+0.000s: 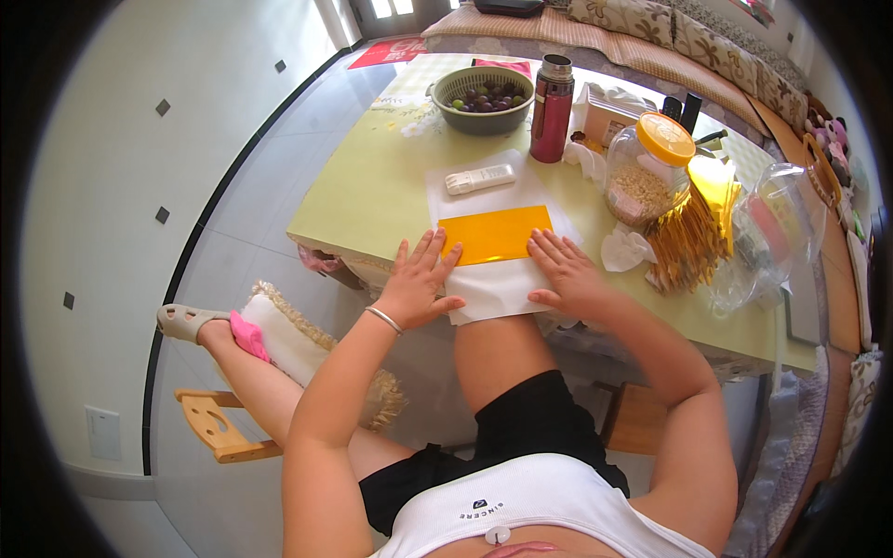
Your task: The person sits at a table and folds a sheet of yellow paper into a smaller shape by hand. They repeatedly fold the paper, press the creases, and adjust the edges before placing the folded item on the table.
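A shiny gold foil sheet (pixel 498 234) lies flat on white paper (pixel 502 293) at the table's near edge. My left hand (pixel 419 279) rests at the sheet's left side, fingers spread and fingertips on its edge. On the other side my right hand (pixel 566 272) lies flat with its fingertips at the sheet's right edge. Neither hand grips anything. Just beyond the sheet, a white, elongated plastic object (pixel 479 179) lies on the paper; its kind is unclear.
Right of my hands are a fanned bundle of gold paper (pixel 688 240), an orange-lidded jar (pixel 633 181), crumpled tissue (pixel 625 251) and a clear plastic bag (pixel 767 232). Farther back stand a red thermos (pixel 552 116), a colander of grapes (pixel 482 119) and a tissue box (pixel 609 116).
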{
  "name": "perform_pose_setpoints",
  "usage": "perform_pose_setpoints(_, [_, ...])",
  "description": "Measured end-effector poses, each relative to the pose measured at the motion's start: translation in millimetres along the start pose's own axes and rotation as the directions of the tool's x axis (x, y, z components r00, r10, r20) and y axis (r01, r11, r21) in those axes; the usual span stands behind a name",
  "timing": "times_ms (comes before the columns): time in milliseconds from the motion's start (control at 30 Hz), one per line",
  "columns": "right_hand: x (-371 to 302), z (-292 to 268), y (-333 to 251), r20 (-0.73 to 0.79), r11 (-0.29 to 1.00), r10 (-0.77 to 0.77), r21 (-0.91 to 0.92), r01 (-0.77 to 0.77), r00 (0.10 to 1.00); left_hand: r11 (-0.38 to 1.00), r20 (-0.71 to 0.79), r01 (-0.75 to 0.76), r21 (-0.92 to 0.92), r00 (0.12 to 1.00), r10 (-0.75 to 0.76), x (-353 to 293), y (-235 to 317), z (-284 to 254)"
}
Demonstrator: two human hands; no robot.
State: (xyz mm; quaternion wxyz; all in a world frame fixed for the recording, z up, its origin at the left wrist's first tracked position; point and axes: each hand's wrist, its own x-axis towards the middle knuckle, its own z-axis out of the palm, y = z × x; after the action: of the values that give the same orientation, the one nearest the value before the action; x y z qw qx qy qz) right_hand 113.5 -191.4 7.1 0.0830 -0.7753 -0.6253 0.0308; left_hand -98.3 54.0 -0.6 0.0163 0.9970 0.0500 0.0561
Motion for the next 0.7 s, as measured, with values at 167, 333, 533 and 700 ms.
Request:
perform_pose_setpoints(167, [-4.3,-5.9,2.3,-0.008,1.0,0.017,-0.008,-0.017,1.0,0.999,0.027,0.034,0.0,0.999,-0.034,-1.9,-2.1,-2.2])
perform_pose_setpoints(333, [1.3,-12.2,-4.7,-0.005,0.998,0.058,0.031,-0.058,0.998,0.986,-0.032,0.08,-0.143,0.996,-0.085,-5.0,-0.8,-2.1])
perform_pose_setpoints(533, [34.7,-20.1,2.4,-0.288,0.823,0.228,0.568,-0.025,0.93,0.922,-0.18,0.137,-0.361,0.96,-0.214,26.5,1.6,-13.2])
perform_pose_setpoints(700, [61.7,-0.8,11.7,0.054,0.336,0.491,0.909,-0.247,0.869,0.902,-0.068,0.331,-0.275,0.93,-0.362,54.2,8.1,-26.1])
